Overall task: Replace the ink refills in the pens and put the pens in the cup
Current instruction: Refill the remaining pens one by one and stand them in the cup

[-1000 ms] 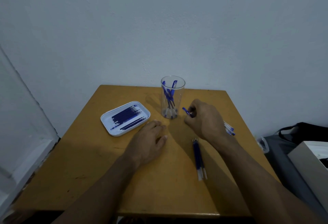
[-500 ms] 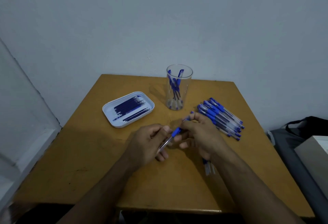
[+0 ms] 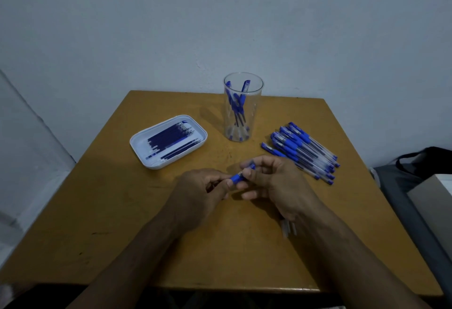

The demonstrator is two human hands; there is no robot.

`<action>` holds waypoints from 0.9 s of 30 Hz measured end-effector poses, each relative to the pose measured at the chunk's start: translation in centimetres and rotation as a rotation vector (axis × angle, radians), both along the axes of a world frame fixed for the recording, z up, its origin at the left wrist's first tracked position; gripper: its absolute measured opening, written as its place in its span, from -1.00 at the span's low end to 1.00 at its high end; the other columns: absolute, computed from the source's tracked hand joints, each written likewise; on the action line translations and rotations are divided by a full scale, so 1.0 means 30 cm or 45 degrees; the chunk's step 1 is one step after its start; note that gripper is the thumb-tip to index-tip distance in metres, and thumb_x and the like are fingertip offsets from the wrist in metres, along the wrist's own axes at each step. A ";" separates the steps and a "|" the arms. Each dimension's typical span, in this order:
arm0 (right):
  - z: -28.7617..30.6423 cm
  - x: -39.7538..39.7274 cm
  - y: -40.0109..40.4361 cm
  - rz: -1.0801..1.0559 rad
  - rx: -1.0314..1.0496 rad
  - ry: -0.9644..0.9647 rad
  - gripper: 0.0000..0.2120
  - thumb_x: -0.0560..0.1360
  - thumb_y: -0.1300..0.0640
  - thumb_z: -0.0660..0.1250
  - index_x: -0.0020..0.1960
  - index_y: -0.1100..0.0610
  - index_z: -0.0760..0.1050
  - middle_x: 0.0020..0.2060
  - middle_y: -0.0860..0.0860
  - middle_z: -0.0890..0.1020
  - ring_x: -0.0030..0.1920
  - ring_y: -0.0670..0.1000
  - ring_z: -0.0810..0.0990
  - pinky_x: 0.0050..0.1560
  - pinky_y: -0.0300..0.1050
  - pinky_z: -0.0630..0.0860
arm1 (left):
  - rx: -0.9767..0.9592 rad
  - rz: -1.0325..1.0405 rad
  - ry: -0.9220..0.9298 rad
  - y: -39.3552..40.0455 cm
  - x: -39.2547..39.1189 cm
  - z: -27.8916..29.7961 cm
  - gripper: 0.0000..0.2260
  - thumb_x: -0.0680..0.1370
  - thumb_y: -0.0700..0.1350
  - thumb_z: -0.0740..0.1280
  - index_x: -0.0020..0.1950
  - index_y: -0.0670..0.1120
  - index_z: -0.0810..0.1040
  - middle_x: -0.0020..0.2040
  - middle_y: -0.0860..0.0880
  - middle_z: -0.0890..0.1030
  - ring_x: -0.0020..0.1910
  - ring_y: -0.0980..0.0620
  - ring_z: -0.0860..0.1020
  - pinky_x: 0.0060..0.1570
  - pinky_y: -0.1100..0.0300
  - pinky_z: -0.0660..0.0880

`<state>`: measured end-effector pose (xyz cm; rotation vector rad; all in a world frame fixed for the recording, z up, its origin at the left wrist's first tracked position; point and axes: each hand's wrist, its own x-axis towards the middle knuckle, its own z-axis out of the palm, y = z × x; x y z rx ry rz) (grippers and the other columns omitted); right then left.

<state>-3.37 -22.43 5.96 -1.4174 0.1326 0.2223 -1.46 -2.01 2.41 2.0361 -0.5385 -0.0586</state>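
Both my hands meet over the middle of the wooden table (image 3: 122,223) and hold one blue pen (image 3: 238,177) between them. My left hand (image 3: 199,192) grips the pen's lower end, its barrel hidden in the fingers. My right hand (image 3: 274,181) pinches the blue grip end with thumb and fingers. A clear cup (image 3: 242,107) with a few blue pens stands at the back. A pile of several blue pens (image 3: 303,151) lies to the right. A white tray (image 3: 140,141) holding dark refills sits at the left.
Under my right wrist a few loose refills (image 3: 288,229) lie on the table, mostly hidden. A pale wall stands right behind the table. A dark bag (image 3: 420,159) and a white box (image 3: 433,201) lie off the table's right edge.
My right hand took a pen from the pile and brought it to the table's middle. My left hand rose from the table and took hold of the pen. The camera view shifted.
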 end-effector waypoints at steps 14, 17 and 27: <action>-0.003 0.024 0.006 0.097 -0.242 -0.199 -0.87 0.57 0.26 0.37 0.08 0.31 0.56 -0.17 0.27 0.72 -0.13 0.26 0.72 -0.14 0.04 0.68 | -0.059 -0.046 -0.057 0.002 0.012 -0.028 -0.72 0.63 0.16 0.28 0.02 0.03 0.70 -0.31 0.08 0.61 -0.34 0.04 0.55 -0.33 0.15 0.48; -0.004 0.022 -0.002 0.136 -0.275 -0.228 -0.87 0.57 0.24 0.37 0.07 0.30 0.55 -0.17 0.27 0.72 -0.10 0.34 0.71 -0.05 0.20 0.66 | -0.060 -0.066 -0.057 0.002 0.010 -0.024 -0.74 0.63 0.11 0.29 0.04 0.01 0.70 -0.32 0.07 0.59 -0.36 0.08 0.52 -0.36 0.23 0.43; -0.003 0.023 -0.013 0.161 -0.163 -0.232 -0.88 0.63 0.27 0.28 0.11 0.32 0.45 -0.13 0.29 0.71 -0.07 0.29 0.73 -0.19 0.12 0.66 | -0.134 -0.097 0.018 0.005 0.010 -0.010 -0.75 0.63 0.09 0.31 0.08 -0.02 0.72 -0.34 0.03 0.55 -0.37 0.09 0.48 -0.37 0.19 0.41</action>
